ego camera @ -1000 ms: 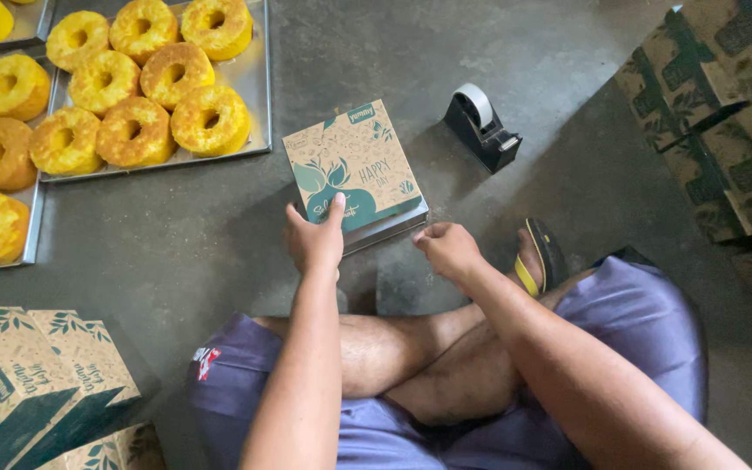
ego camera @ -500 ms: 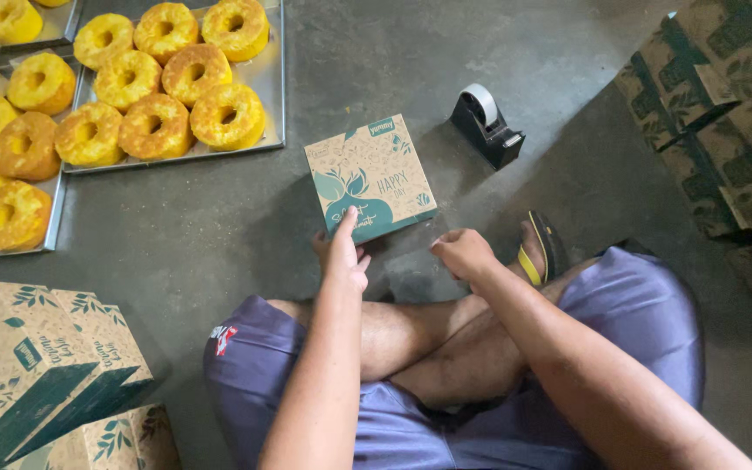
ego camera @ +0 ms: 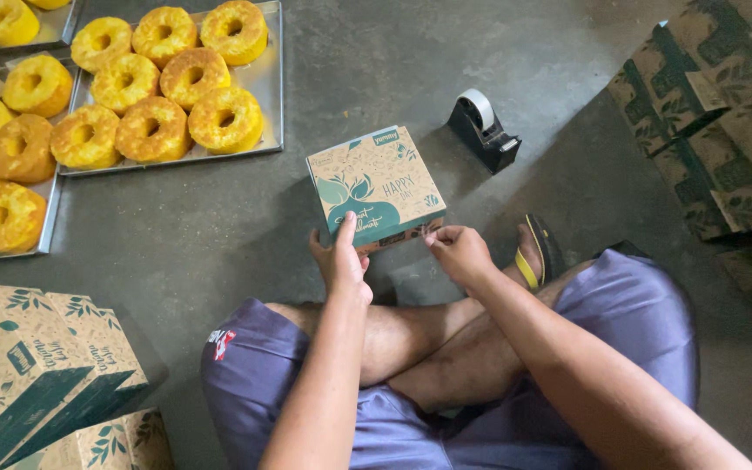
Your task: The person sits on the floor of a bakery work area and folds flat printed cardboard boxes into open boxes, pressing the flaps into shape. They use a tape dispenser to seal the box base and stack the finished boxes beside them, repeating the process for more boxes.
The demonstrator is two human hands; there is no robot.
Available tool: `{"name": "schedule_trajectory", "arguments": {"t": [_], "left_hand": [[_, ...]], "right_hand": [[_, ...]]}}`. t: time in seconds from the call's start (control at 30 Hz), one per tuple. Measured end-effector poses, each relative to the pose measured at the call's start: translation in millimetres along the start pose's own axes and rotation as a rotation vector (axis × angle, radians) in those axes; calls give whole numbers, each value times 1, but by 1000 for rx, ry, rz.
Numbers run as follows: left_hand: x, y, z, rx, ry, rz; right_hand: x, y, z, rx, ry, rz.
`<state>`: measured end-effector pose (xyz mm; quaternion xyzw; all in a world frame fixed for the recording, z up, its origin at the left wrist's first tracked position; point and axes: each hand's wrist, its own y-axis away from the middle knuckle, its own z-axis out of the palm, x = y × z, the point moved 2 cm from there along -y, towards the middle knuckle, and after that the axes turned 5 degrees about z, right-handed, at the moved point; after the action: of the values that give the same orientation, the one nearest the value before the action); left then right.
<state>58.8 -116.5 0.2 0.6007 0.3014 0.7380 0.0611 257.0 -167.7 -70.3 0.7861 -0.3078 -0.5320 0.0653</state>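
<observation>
A square cardboard box [ego camera: 374,182] printed in tan and teal rests on the grey floor in front of my crossed legs. My left hand [ego camera: 339,258] grips its near left corner, thumb on the lid. My right hand [ego camera: 458,251] pinches the near right edge of the box with closed fingertips. The lid is down.
A black tape dispenser [ego camera: 483,130] sits beyond the box at right. Metal trays [ego camera: 265,87] of several yellow ring cakes [ego camera: 152,127] lie at upper left. Stacked printed boxes [ego camera: 36,374] stand at lower left; flat printed cartons [ego camera: 724,113] are piled at right.
The box has shifted slightly and now sits flatter on the floor. Both hands stayed on its near edge; my right hand moved up onto the right corner.
</observation>
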Motion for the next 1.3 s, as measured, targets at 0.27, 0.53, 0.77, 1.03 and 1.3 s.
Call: {"name": "schedule_trajectory", "arguments": {"t": [0.27,0.53,0.77,1.03,1.3], "left_hand": [[24,9,5,-99,-56,166],[35,9,9,-152,-31,18],[44,-13,3,-217,10,-127],[43,-10,2,-197,-37,-106],[43,-11,4,-205,-45,-77]], "right_hand": [[-25,24,-12,228,149,-200],[-46,36,-20,333,26,-273],[-33,13,-14,53,-309,-191],[-33,13,-24,-225,-655,-28],[-24,5,-13,-208,-509,-136]]}}
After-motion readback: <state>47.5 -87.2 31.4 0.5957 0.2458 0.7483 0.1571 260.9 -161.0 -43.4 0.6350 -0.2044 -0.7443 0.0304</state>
